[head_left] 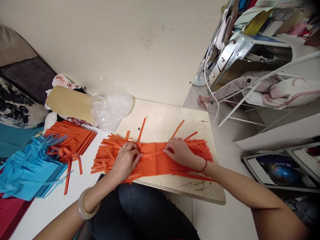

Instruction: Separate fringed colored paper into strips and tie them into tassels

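"Where's the orange, fringe-ended, fabric-like sheet [155, 167]?"
"Along the cream wooden board [160, 123]'s near edge; left hand [127, 158] and right hand [181, 152] each pinch a narrow orange strip [153, 153] over it."
"Handling?"
"Likely light, soft; hold the uncut middle, fringes may tear."

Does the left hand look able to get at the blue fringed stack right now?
Probably yes: the blue fringed stack lies off to that hand's own side, its top uncovered and nothing tall between, though the left hand would likely first have to let go of the orange strip.
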`<action>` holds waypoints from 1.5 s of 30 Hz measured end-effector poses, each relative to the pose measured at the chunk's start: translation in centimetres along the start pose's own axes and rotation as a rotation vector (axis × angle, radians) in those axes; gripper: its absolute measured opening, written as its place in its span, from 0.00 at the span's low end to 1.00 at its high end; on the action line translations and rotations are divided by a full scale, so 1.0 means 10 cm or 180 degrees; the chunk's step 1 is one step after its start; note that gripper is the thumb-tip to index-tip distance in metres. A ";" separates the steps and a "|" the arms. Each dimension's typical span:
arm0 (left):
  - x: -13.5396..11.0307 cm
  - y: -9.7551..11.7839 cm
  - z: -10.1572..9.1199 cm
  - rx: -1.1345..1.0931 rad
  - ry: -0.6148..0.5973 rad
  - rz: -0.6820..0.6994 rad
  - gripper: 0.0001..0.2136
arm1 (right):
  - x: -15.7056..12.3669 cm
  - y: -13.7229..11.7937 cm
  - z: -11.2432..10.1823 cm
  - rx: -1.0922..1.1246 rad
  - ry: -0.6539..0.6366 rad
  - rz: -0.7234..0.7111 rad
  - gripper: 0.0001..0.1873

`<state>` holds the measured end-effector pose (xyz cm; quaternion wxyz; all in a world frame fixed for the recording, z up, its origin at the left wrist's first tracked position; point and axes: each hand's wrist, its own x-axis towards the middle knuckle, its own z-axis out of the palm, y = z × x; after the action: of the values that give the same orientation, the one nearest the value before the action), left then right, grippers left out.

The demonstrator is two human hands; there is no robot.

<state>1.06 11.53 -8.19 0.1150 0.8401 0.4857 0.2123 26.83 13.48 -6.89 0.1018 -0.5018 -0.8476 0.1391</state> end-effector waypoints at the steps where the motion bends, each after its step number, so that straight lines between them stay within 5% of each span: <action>1: 0.01 0.00 0.01 0.0083 -0.0018 0.0013 0.12 | 0.01 -0.01 0.00 -0.0051 -0.0024 0.0007 0.11; 8: 0.04 0.06 0.00 0.0744 0.0117 0.0386 0.07 | 0.01 -0.09 -0.05 -0.0677 -0.0016 -0.0221 0.09; 12: 0.03 0.10 -0.02 0.1044 0.0088 0.1448 0.12 | -0.05 -0.14 0.02 -0.1035 0.0482 -0.1357 0.20; 14: 0.01 0.11 -0.02 0.1200 0.0033 0.1634 0.12 | -0.10 -0.13 0.05 -0.1142 0.0494 -0.1750 0.25; 21: 0.09 0.18 -0.05 0.1229 -0.0231 0.1581 0.09 | -0.35 0.08 -0.12 -0.1302 0.0326 -0.1519 0.24; 27: 0.28 0.35 -0.04 0.1567 -0.0491 0.1725 0.08 | -0.12 -0.13 -0.08 -0.0888 0.0405 -0.1357 0.10; 37: 0.15 0.33 0.11 0.1074 -0.0008 0.1262 0.09 | -0.04 -0.08 0.15 -0.1136 0.0665 -0.1841 0.15; 45: 0.09 0.14 0.10 -0.0209 0.0186 0.0166 0.08 | 0.01 0.02 0.06 0.0165 0.0269 -0.0722 0.08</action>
<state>3.03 11.59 -8.27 0.1227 0.8417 0.4595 0.2555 26.80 13.60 -7.49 0.1655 -0.4053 -0.8900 0.1272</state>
